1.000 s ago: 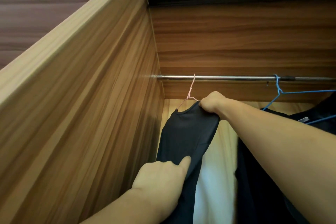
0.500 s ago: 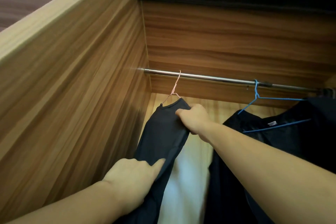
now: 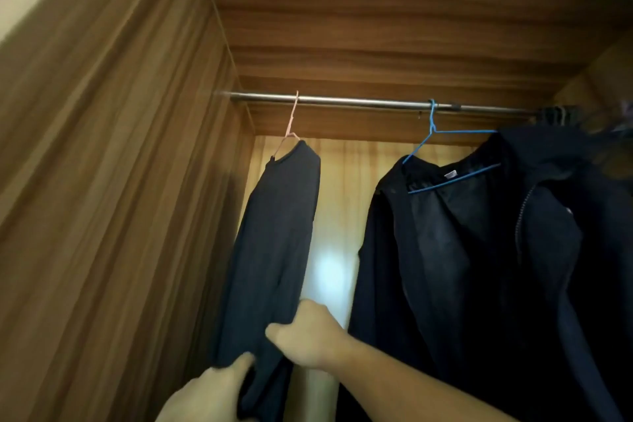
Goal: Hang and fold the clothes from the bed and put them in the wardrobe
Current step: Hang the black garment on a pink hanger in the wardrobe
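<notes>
Dark shirt (image 3: 277,236) hangs on a pink wire hanger (image 3: 290,128) hooked on the metal rail (image 3: 359,102), centre-left of frame, just beside the wardrobe's left wall (image 3: 113,181). Right hand (image 3: 305,336), lower centre, fingers curled into the shirt's lower right edge, grip closed on the fabric. Left hand (image 3: 212,394), bottom centre-left, thumb pressed on the shirt's lower front; fingers hidden behind the cloth, looks like a pinch on the shirt. Both forearms come in from the bottom edge. Right half of frame: dark zip jacket (image 3: 479,250) on a blue wire hanger (image 3: 442,151), hooked on the same rail, well apart from the pink one. More dark hangers bunched at the rail's far right end, blurred. Pale back panel (image 3: 335,202) visible between the two garments, with a bright glare spot lower down. Whole frame slightly motion-blurred.
</notes>
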The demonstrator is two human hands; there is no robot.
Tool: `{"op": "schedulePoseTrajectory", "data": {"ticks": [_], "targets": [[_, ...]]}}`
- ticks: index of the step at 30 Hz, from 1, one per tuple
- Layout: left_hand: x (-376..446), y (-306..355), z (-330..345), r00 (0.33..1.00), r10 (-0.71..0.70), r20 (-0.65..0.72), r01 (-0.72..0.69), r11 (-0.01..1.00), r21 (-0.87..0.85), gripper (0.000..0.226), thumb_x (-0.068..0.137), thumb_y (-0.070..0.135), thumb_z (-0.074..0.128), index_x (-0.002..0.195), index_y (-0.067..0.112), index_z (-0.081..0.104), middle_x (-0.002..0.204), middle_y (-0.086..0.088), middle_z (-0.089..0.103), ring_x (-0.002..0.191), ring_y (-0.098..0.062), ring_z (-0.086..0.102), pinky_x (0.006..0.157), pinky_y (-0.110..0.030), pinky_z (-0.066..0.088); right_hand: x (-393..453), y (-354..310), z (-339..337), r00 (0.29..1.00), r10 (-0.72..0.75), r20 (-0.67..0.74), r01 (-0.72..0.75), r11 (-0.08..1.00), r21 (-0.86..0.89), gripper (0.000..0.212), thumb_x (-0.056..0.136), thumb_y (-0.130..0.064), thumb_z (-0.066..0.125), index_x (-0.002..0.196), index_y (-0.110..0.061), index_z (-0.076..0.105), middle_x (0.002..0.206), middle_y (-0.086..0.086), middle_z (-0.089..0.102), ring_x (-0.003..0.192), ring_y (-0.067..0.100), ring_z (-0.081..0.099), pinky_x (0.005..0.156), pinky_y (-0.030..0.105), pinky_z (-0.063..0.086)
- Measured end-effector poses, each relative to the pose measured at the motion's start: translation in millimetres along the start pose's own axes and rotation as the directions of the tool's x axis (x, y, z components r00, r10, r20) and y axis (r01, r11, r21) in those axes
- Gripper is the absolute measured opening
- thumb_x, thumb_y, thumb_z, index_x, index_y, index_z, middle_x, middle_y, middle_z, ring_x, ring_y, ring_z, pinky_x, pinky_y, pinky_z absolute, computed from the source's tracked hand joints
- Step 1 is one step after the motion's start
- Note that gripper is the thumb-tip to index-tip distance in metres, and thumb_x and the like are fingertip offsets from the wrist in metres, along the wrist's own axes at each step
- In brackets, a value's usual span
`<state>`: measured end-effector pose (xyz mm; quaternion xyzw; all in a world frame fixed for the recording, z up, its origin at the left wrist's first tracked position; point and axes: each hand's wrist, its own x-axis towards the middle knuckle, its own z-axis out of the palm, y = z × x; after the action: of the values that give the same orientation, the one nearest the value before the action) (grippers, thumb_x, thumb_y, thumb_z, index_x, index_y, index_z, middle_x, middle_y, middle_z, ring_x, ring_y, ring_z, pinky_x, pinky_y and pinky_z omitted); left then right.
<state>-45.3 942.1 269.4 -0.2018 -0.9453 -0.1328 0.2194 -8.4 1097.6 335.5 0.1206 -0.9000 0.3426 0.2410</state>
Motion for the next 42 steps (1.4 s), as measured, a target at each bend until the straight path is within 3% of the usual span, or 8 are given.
{"op": "schedulePoseTrajectory", "data": {"ticks": [2, 5, 8, 15, 22, 27, 32, 42], "targets": [[-19, 5, 11, 0.998, 0.026, 0.062, -0.023, 0.999, -0.041, 0.067, 0.078, 0.054, 0.064, 0.136, 0.038, 0.034, 0.129, 0.007, 0.054, 0.112, -0.010, 0.057, 0.097, -0.029, 0.047, -19, 9, 10, 0.998, 0.048, 0.027, -0.046, 0.996, -0.074, 0.038, 0.077, -0.037, 0.058, 0.103, -0.011, 0.065, 0.100, 0.001, 0.069, 0.090, 0.018, 0.066, 0.084, 0.034, 0.057], [-51, 10, 24, 0.994, 0.044, 0.100, -0.026, 0.985, -0.173, 0.049, 0.073, 0.049, 0.069, 0.116, 0.035, 0.051, 0.106, 0.007, 0.061, 0.098, -0.014, 0.062, 0.087, -0.031, 0.052, -55, 16, 23, 0.991, 0.134, -0.023, -0.136, 0.976, -0.172, 0.030, 0.078, -0.036, 0.060, 0.102, -0.019, 0.058, 0.089, -0.003, 0.064, 0.066, 0.013, 0.062, 0.053, 0.026, 0.053], [-84, 13, 49, 0.978, 0.075, 0.194, 0.022, 0.890, -0.456, 0.051, 0.072, 0.042, 0.073, 0.118, 0.030, 0.055, 0.098, 0.007, 0.062, 0.094, -0.014, 0.064, 0.083, -0.027, 0.053, -99, 24, 41, 0.953, 0.303, 0.007, -0.296, 0.937, -0.186, 0.047, 0.082, -0.035, 0.058, 0.125, -0.027, 0.041, 0.099, 0.001, 0.065, 0.054, 0.014, 0.063, 0.041, 0.022, 0.045], [-171, 7, 58, 0.956, 0.225, 0.191, -0.108, 0.869, -0.483, 0.067, 0.087, 0.034, 0.067, 0.147, 0.027, 0.038, 0.143, 0.001, 0.047, 0.123, -0.014, 0.049, 0.096, -0.022, 0.040, -209, 14, 74, 0.773, 0.622, 0.126, -0.529, 0.742, -0.412, 0.047, 0.087, -0.041, 0.060, 0.127, -0.017, 0.050, 0.114, 0.007, 0.063, 0.087, 0.018, 0.069, 0.073, 0.031, 0.060], [-242, 11, 38, 0.919, 0.369, 0.138, -0.341, 0.921, -0.190, 0.057, 0.088, 0.037, 0.060, 0.142, 0.033, 0.040, 0.139, 0.003, 0.046, 0.121, -0.023, 0.050, 0.095, -0.043, 0.048, -316, -17, 61, 0.852, 0.519, 0.063, -0.450, 0.790, -0.417, 0.030, 0.088, -0.037, 0.063, 0.115, -0.025, 0.062, 0.097, -0.004, 0.066, 0.085, 0.011, 0.062, 0.069, 0.018, 0.050], [-299, 33, 37, 0.884, 0.444, 0.150, -0.425, 0.894, -0.140, 0.049, 0.088, 0.037, 0.058, 0.136, 0.034, 0.045, 0.132, 0.003, 0.051, 0.118, -0.024, 0.050, 0.092, -0.042, 0.047, -399, -21, 53, 0.841, 0.540, 0.028, -0.453, 0.732, -0.510, 0.018, 0.082, -0.048, 0.064, 0.076, -0.034, 0.053, 0.087, -0.008, 0.063, 0.083, 0.014, 0.060, 0.072, 0.027, 0.051], [-345, 67, 38, 0.818, 0.530, 0.224, -0.524, 0.847, -0.091, 0.047, 0.089, 0.041, 0.056, 0.134, 0.032, 0.048, 0.132, 0.000, 0.051, 0.122, -0.027, 0.046, 0.099, -0.044, 0.042, -481, -17, 46, 0.785, 0.615, -0.070, -0.496, 0.557, -0.666, 0.058, 0.083, -0.059, 0.058, 0.130, -0.026, 0.045, 0.128, -0.001, 0.053, 0.113, 0.023, 0.054, 0.090, 0.034, 0.046], [-396, 129, 74, 0.651, 0.732, 0.202, -0.670, 0.679, -0.300, 0.046, 0.089, 0.040, 0.055, 0.134, 0.035, 0.048, 0.135, 0.007, 0.048, 0.128, -0.020, 0.042, 0.098, -0.033, 0.040, -635, -75, 4, 0.493, 0.751, -0.440, -0.820, 0.232, -0.523, 0.067, 0.087, -0.052, 0.057, 0.145, -0.028, 0.033, 0.141, 0.002, 0.047, 0.118, 0.023, 0.055, 0.099, 0.037, 0.045]]}}
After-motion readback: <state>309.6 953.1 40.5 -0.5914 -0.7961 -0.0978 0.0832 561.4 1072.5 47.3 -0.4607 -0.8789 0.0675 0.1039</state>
